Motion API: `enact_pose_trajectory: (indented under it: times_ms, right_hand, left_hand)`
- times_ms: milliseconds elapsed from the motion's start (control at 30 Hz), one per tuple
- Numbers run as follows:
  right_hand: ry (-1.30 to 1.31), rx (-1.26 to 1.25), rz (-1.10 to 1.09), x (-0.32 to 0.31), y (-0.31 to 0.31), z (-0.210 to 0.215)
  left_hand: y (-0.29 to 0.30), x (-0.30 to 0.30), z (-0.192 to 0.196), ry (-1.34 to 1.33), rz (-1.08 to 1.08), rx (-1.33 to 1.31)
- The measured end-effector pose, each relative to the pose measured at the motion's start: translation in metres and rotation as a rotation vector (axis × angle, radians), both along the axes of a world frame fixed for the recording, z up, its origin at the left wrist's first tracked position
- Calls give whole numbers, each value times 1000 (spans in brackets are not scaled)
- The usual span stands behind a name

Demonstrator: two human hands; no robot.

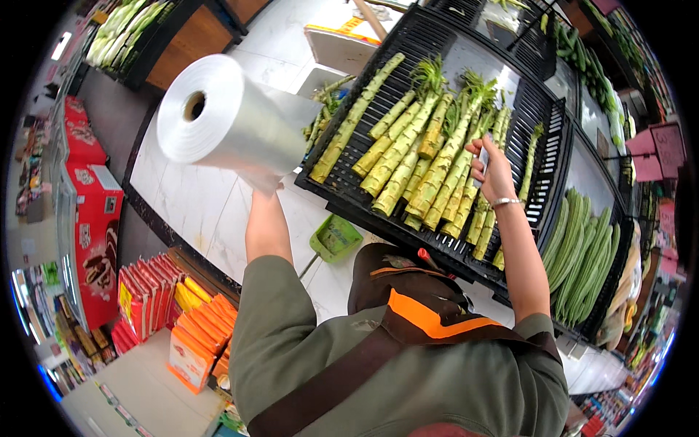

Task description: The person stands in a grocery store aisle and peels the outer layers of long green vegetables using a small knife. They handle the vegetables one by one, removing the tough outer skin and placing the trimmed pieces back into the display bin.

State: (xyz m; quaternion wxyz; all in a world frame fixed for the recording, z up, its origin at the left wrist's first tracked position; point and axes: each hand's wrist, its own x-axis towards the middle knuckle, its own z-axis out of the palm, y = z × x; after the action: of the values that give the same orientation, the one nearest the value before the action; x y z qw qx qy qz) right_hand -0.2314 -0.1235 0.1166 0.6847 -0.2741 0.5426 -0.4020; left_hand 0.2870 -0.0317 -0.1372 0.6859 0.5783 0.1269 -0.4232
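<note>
- Two bare hands work over a supermarket produce display; the left hand [266, 186] is raised at the left of the head view, mostly hidden behind a large roll of clear plastic bags [233, 120], so whether its fingers are together or apart cannot be told; only the forearm shows below the roll.
- One roll fills the upper left of the view, above the pale marble-patterned floor [196, 207]; its long axis runs from upper left to lower right, with the open cardboard core facing the upper left and the far end pointing toward the vegetable rack; a loose edge of film hangs at its lower right corner.
- One right hand [493, 171], a silver bracelet [505, 202] on its wrist, reaches onto the black slatted rack [542, 138]; the fingers are curled together around a small pale object that is too small to identify, just above the stalks.
- Many long green stalks [422, 156] with leafy tops lie side by side on the rack, their long axes running from lower left to upper right, leaves pointing away from the person.
- Several smooth green gourds [582, 255] lie on the next section of the rack, at the right.
- One green dustpan [335, 238] rests on the floor beside the rack; red and orange boxes [196, 309] are stacked at lower left.
</note>
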Motion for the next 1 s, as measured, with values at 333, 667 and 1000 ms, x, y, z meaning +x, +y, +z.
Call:
enact_pose_trajectory:
  times_ms: [333, 667, 1000]
  right_hand:
    - [5, 240, -346, -125, 155, -52]
    - [182, 298, -354, -137, 235, -80]
    - [1124, -67, -175, -153, 167, -118]
  left_hand:
    - [178, -147, -83, -51, -1163, 901]
    - [147, -264, 107, -830, -1975, 307]
    - [55, -381, 226, -813, -2064, -134]
